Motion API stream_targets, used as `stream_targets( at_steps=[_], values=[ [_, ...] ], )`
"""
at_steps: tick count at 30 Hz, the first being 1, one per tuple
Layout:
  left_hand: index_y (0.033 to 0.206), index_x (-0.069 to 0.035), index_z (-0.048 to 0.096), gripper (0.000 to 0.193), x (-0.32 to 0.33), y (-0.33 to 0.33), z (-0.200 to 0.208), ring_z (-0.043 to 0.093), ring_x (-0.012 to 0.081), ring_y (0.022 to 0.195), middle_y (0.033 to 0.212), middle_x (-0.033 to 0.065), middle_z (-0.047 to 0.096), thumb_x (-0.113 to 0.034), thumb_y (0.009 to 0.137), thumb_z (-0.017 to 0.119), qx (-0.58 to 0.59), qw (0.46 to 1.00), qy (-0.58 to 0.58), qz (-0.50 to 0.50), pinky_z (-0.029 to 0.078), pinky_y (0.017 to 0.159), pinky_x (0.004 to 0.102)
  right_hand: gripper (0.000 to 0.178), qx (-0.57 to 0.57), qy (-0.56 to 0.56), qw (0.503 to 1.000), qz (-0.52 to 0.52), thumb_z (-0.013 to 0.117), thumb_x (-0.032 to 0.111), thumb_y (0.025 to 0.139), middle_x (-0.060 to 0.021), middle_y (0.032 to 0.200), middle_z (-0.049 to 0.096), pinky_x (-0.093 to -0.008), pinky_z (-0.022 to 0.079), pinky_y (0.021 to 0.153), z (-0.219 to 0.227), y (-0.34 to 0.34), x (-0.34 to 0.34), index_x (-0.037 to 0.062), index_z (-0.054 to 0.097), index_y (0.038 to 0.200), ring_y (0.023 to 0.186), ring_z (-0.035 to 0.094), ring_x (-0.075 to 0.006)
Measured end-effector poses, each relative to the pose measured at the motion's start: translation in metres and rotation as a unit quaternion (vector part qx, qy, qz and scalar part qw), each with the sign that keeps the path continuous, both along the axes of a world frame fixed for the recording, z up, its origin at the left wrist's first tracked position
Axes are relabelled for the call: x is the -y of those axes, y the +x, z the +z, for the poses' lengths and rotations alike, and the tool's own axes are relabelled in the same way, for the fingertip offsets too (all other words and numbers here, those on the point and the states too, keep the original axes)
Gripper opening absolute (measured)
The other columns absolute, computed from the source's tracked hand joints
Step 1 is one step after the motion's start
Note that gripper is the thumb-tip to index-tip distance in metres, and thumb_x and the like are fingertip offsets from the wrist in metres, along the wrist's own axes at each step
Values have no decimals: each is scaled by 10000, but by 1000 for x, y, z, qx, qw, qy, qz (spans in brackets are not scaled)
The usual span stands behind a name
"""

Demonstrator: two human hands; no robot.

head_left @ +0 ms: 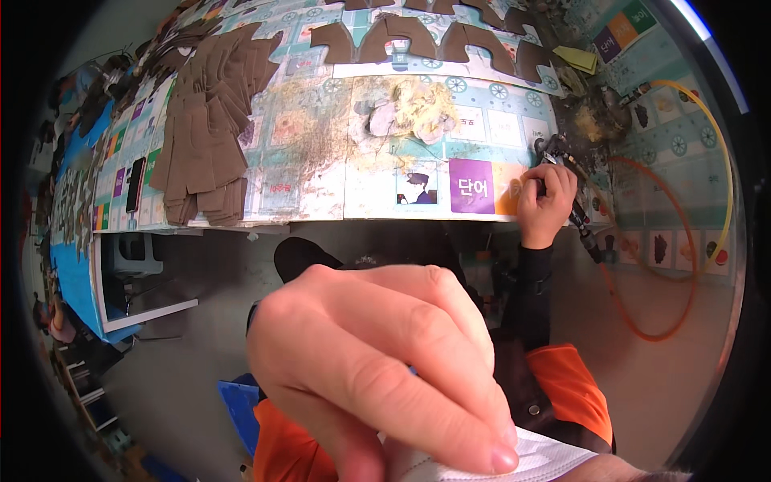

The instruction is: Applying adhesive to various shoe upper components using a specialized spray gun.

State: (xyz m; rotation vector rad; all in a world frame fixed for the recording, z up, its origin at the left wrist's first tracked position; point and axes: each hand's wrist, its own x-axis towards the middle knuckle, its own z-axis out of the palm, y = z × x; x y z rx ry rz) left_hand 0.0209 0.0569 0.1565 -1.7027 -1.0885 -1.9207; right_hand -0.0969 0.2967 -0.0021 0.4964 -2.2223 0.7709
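Note:
My left hand [377, 361] is large and close at the bottom centre. Its fingers are pressed together at the edge of a pleated white face mask [554, 454] and grip it. Farther off, my right hand [548, 201] rests at the front edge of the table with its fingers curled. What those fingers hold, if anything, is hidden. A black hand tool with a hose [578, 213] lies right beside this hand, partly behind it. Yellow-stained, crumpled material [414, 112] sits on the tabletop, left of and beyond the right hand.
Overlapping brown cut pieces [210, 128] are piled at the table's left, near a phone [136, 185]. Several brown curved pieces [401, 40] lie in rows at the back. An orange hose [683, 209] and a yellow hose [727, 169] loop at the right. A stool [132, 251] stands below left.

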Motion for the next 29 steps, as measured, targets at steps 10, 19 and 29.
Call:
stream_targets(
  at_steps=[10, 19, 29],
  values=[
    [1249, 17, 615, 355, 174, -88, -58, 631, 116, 957, 1109, 102, 703, -241, 1007, 587, 583, 695, -157, 389, 465, 855, 248, 89, -15, -15, 1000, -6, 596, -25, 708, -69, 821, 613, -405, 435, 821, 4, 0, 2, 62, 599, 726, 912, 566, -301],
    [1106, 62, 599, 312, 183, -171, -112, 666, 226, 916, 1061, 178, 664, -187, 928, 664, 694, 588, -157, 385, 566, 806, 317, 87, -4, -28, 1000, -3, 597, -22, 697, -71, 827, 610, -412, 433, 834, 2, 0, -2, 59, 595, 727, 934, 568, -306],
    [991, 4, 624, 262, 182, -191, -111, 604, 191, 661, 817, 108, 603, -194, 843, 711, 727, 547, -158, 384, 532, 590, 310, 103, -7, -34, 999, -1, 613, -19, 691, -70, 842, 608, -422, 433, 843, 0, -2, -2, 69, 600, 743, 943, 566, -296]
  ],
)
